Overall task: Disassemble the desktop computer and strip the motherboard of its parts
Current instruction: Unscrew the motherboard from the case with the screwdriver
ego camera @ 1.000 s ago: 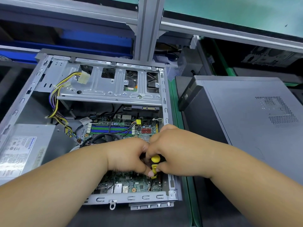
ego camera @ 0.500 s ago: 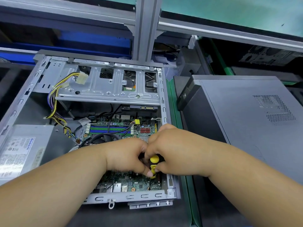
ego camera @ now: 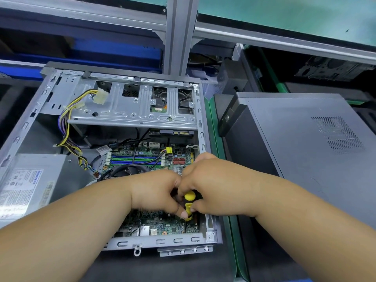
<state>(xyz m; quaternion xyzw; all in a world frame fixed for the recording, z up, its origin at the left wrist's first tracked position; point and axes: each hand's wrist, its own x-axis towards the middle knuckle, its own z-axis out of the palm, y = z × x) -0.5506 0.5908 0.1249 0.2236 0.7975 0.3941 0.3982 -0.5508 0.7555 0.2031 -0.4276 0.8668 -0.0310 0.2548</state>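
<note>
Motherboard (ego camera: pixel 154 224) sits flat in the floor of the open case (ego camera: pixel 200 127), so the screwdriver (ego camera: pixel 189 204) comes down near the case's right wall. Right hand (ego camera: pixel 215 186) curls round the yellow handle to turn; left hand (ego camera: pixel 158 192) pinches lower down, likely steadying it. Tip hidden. Power supply (ego camera: pixel 30 184) lies against the case's left wall.

- Case (ego camera: pixel 200 127) open on top; motherboard (ego camera: pixel 162 226) reachable from above.
- Drive cage (ego camera: pixel 130 110) roofs the far end.
- PSU (ego camera: pixel 30 184) fills left corner; its cables (ego camera: pixel 65 129) hang beside it.
- Both hands (ego camera: pixel 156 192) (ego camera: pixel 215 186) crowd the right wall.
- Second tower (ego camera: pixel 305 149) stands near, right.
</note>
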